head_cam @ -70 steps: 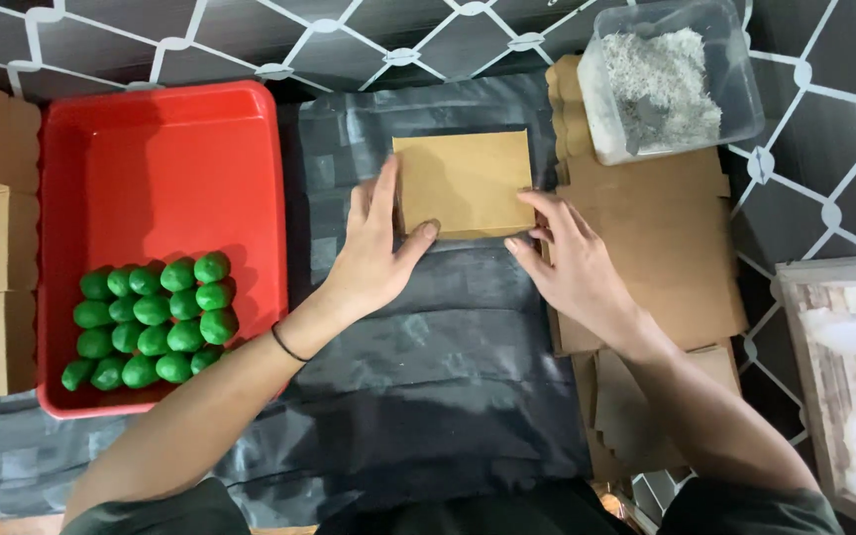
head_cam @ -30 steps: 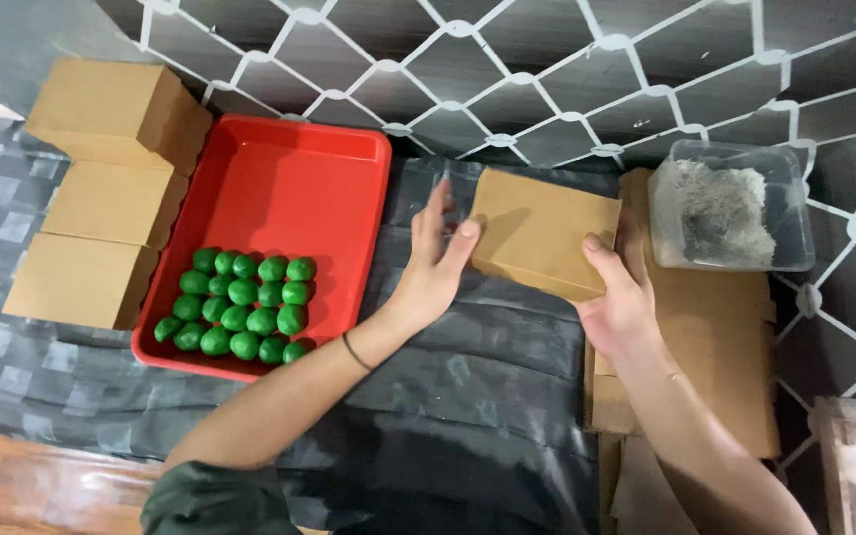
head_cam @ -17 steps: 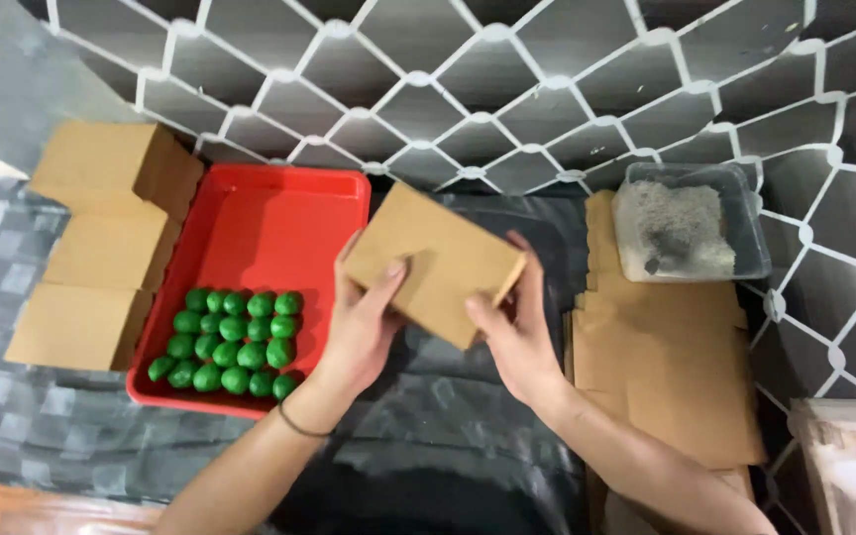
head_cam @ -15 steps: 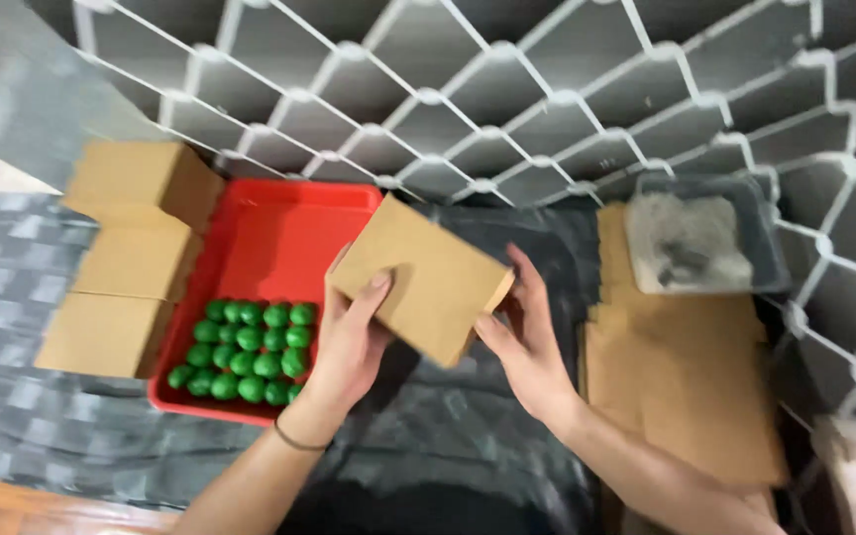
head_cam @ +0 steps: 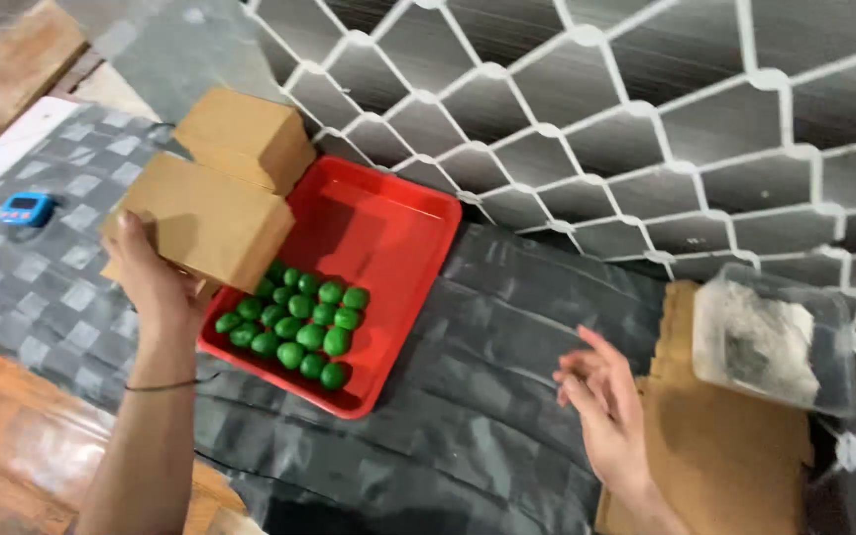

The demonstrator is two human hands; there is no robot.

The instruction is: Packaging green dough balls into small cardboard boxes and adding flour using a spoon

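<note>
A grey wall [head_cam: 705, 109] with a raised white honeycomb pattern is filling the view from twelve to three o'clock. A dark, crinkled sheet [head_cam: 507, 416] is covering the counter at six o'clock, and a grey checkered cloth [head_cam: 42, 287] is lying at nine. Reddish wooden boards [head_cam: 12, 446] (glossy, catching soft light) are showing at eight o'clock.

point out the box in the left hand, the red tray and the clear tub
cardboard box [head_cam: 212, 220], head view, middle of its top face
red tray [head_cam: 388, 223], head view, bare floor near the far end
clear tub [head_cam: 775, 342], head view, middle of its lid
</note>
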